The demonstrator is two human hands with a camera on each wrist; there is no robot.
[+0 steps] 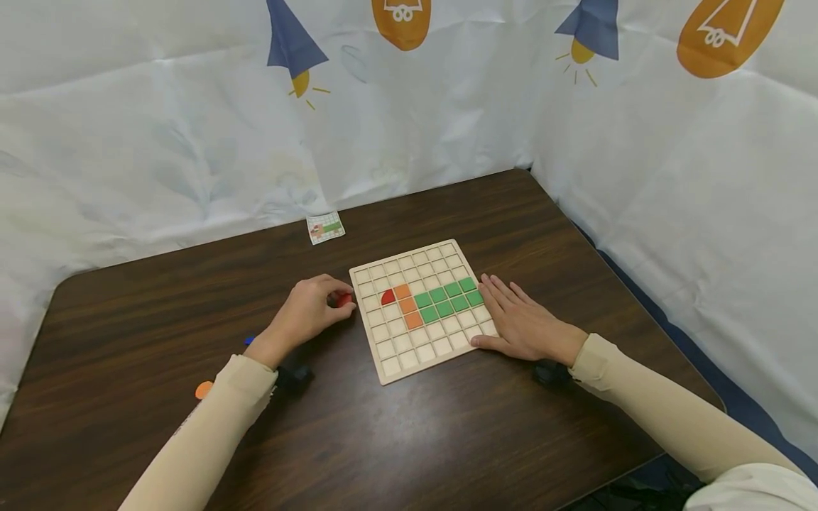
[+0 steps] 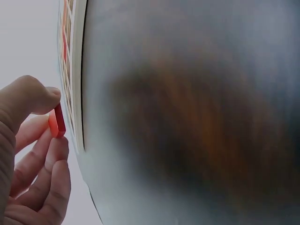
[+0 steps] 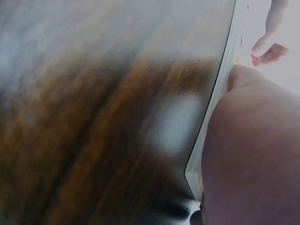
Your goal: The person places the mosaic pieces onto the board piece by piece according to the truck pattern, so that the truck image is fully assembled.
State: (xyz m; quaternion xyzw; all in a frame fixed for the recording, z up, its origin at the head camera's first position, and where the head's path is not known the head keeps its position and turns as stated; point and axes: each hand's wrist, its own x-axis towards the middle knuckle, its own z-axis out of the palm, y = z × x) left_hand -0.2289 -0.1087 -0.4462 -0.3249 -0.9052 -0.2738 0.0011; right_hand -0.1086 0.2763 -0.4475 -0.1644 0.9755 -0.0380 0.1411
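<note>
My left hand pinches a small red piece between thumb and fingers, just off the left edge of a wooden grid board. Set in the board's squares are a red rounded piece, a column of orange squares and two rows of green squares. Flat against the board's right edge lies my right hand, fingers straight, its fingertips beside the last green squares. In the right wrist view the thumb side of that hand hides much of the board.
A small printed card with a coloured grid picture lies at the table's back edge. An orange round piece and a blue piece lie by the left forearm, partly covered. White printed cloth hangs behind the dark wooden table.
</note>
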